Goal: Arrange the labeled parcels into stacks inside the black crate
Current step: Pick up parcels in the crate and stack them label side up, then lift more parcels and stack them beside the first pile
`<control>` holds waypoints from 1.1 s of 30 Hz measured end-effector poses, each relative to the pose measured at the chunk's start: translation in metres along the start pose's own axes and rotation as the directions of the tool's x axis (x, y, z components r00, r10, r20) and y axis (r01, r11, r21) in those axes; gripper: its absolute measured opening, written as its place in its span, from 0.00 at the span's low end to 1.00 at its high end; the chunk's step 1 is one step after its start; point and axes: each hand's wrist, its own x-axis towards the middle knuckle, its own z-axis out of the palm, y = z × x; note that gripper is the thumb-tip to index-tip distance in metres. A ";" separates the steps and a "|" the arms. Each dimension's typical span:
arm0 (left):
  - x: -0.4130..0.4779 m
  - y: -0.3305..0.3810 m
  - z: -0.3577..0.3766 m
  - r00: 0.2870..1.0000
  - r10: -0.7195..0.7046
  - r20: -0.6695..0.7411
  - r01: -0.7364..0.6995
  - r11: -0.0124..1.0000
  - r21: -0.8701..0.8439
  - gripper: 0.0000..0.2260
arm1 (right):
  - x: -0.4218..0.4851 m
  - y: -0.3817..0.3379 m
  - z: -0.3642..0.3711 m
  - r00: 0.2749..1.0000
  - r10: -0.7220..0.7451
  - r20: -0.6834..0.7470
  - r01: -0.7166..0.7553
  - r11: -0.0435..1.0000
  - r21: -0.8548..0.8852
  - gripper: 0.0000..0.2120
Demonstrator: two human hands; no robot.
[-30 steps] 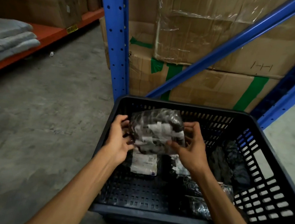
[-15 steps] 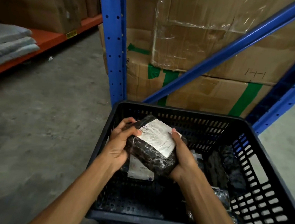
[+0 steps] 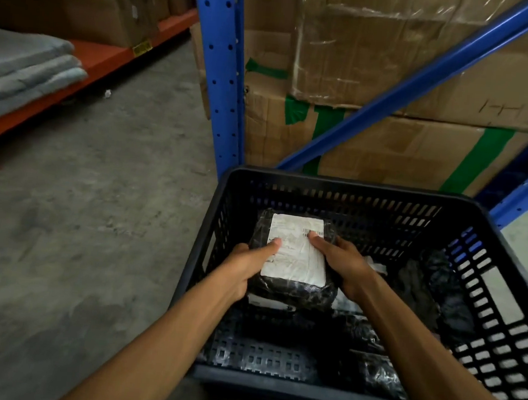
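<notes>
A black slotted crate stands on the concrete floor in front of me. Inside its left half, a black plastic-wrapped parcel lies label-up, its white label facing me. My left hand grips the parcel's left side with the thumb on the label. My right hand holds its right side, fingers on the label near the barcode. The parcel rests on top of another labeled parcel whose white edge shows beneath. More dark wrapped parcels lie loose in the crate's right half and near corner.
A blue rack upright and diagonal brace stand just behind the crate, with taped cardboard boxes stacked behind them. Folded grey pads lie on an orange shelf at the left. Bare concrete floor spreads left of the crate.
The parcel was turned from label-away to label-up, then lowered flat into the crate's left half onto another parcel. Both hands stayed on it.
</notes>
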 end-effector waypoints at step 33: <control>-0.020 0.035 0.055 0.844 0.510 0.168 -0.426 0.446 0.787 0.23 | -0.019 -0.055 -0.053 0.998 0.068 -0.002 -0.032 0.443 -0.896 0.17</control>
